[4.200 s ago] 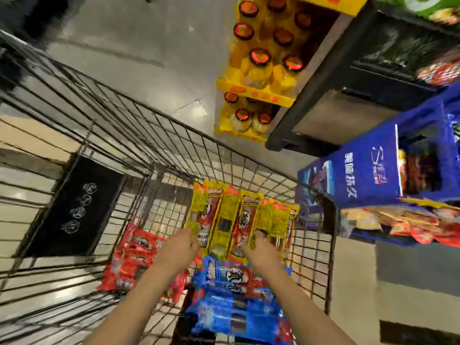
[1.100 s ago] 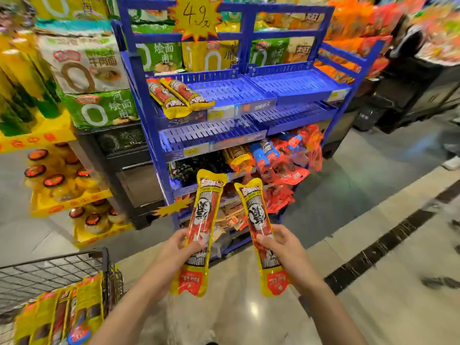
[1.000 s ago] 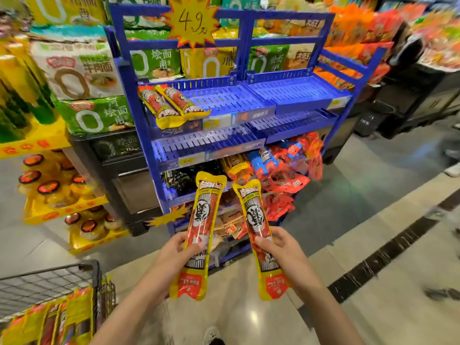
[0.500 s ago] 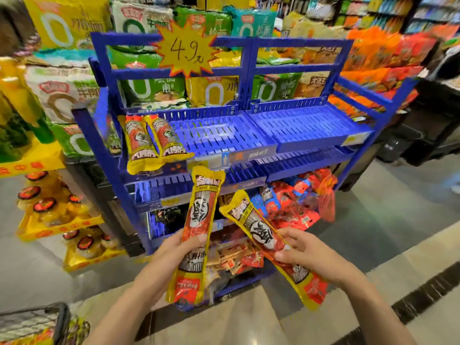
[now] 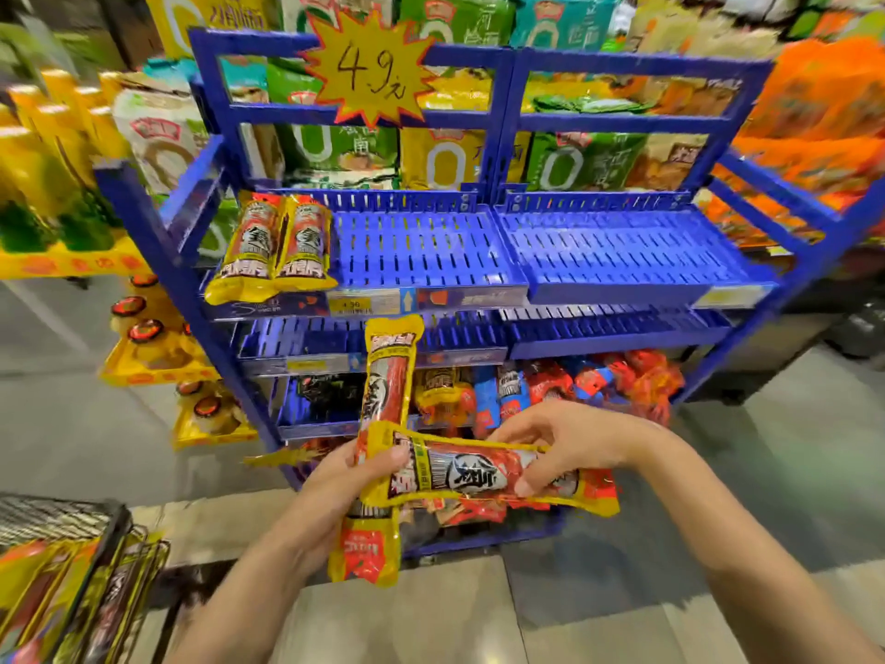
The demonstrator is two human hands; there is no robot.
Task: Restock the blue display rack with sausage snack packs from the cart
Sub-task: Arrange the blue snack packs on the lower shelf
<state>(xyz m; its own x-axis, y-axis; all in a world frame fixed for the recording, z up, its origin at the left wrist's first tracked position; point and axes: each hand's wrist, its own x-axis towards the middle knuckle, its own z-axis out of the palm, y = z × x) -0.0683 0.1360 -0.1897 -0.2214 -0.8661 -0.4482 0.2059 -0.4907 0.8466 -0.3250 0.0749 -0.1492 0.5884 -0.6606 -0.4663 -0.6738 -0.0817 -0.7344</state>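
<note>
I stand in front of the blue display rack (image 5: 622, 251). My left hand (image 5: 335, 491) grips an upright yellow sausage pack (image 5: 388, 381) around its lower half. My right hand (image 5: 560, 443) pinches a second yellow sausage pack (image 5: 479, 476), turned sideways so it lies across the first pack and against my left thumb. Two yellow sausage packs (image 5: 275, 246) lie side by side at the left end of the rack's top tray. The cart (image 5: 91, 543) shows at the bottom left with more yellow packs (image 5: 57, 596) in it.
A yellow star price sign (image 5: 371, 69) hangs on the rack's top bar. The lower shelf holds mixed red, blue and yellow snack packs (image 5: 574, 385). Noodle bags (image 5: 455, 151) stand behind the rack, and yellow bottle trays (image 5: 148, 347) stand on its left.
I have come closer to the rack. My right hand has swung its pack from slanted to sideways, laying it over the left hand's pack. The cart has slid to the bottom left corner.
</note>
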